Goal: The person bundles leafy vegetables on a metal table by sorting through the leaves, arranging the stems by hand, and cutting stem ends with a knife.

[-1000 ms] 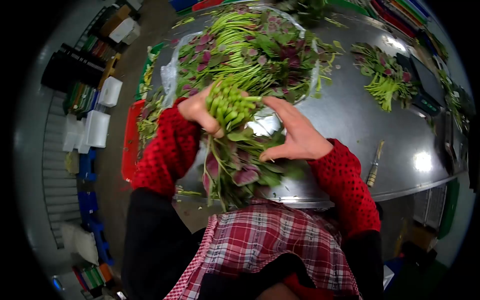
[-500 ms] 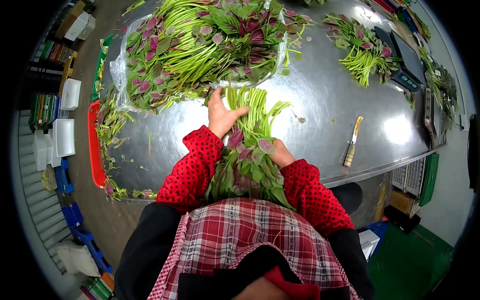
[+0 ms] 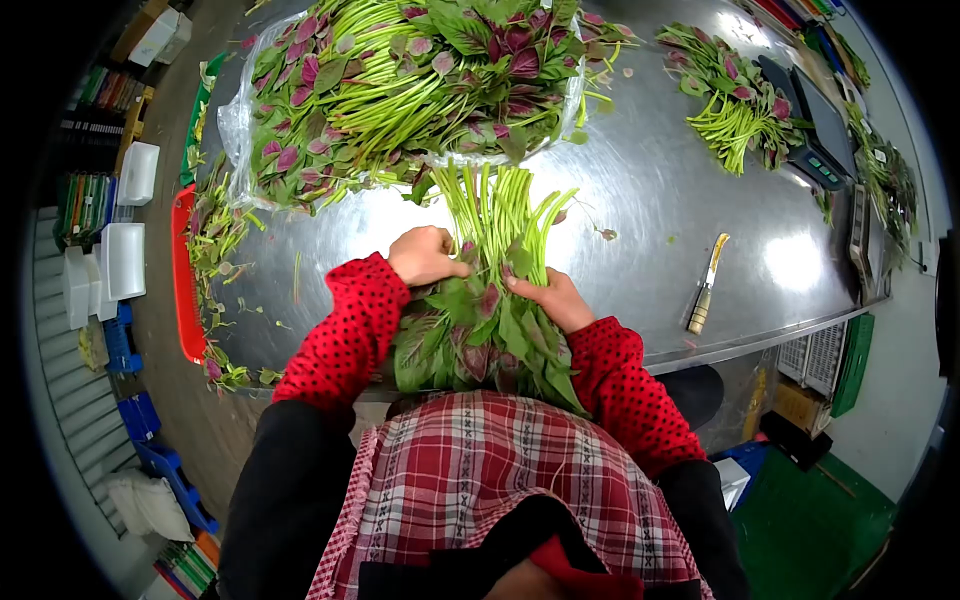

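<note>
A bunch of red-and-green amaranth lies at the near edge of the metal table, its pale stems pointing away from me and its leaves toward my apron. My left hand is closed at the bunch's left side, fingers curled where stems meet leaves. On the opposite side, my right hand grips the bunch with its thumb on top; its other fingers are hidden underneath. Just beyond the stem ends is a big heap of the same greens on clear plastic sheeting.
A knife lies to the right on the metal table. Farther right are another amaranth bunch and a dark scale. Leaf scraps lie along the left side by a red crate.
My left hand has drawn back from the stems toward the leaves, its spread fingers now curled in. My right thumb has come over the top of the bunch, whose leaves have shifted.
</note>
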`<state>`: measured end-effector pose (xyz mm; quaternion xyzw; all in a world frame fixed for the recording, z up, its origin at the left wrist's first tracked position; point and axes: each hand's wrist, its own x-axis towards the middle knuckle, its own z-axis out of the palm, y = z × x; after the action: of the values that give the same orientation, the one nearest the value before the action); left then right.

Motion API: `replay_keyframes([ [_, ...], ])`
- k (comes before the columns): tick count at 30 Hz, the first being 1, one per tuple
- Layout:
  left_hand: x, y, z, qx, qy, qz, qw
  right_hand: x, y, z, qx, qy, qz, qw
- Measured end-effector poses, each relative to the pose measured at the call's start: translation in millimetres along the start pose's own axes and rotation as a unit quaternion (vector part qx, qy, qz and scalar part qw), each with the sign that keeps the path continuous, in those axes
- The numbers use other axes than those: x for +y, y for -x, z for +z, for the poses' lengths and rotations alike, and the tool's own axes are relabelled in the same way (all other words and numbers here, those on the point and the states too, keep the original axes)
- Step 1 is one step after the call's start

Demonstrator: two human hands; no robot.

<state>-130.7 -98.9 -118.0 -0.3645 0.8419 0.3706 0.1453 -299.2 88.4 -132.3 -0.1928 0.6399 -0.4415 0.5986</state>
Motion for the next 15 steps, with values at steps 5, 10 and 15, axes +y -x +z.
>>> replay_keyframes([
  [5,10,8,25,-0.005,0.124,-0.083,0.989,14,-10,2,0.001,-0.039,0.030,0.999],
  [10,45,47,65,-0.068,0.529,-0.119,0.838,30,0,22,0.036,-0.027,-0.057,0.997],
  [15,70,86,60,-0.055,0.669,-0.152,0.726,1,39,42,0.021,-0.161,0.028,0.986],
])
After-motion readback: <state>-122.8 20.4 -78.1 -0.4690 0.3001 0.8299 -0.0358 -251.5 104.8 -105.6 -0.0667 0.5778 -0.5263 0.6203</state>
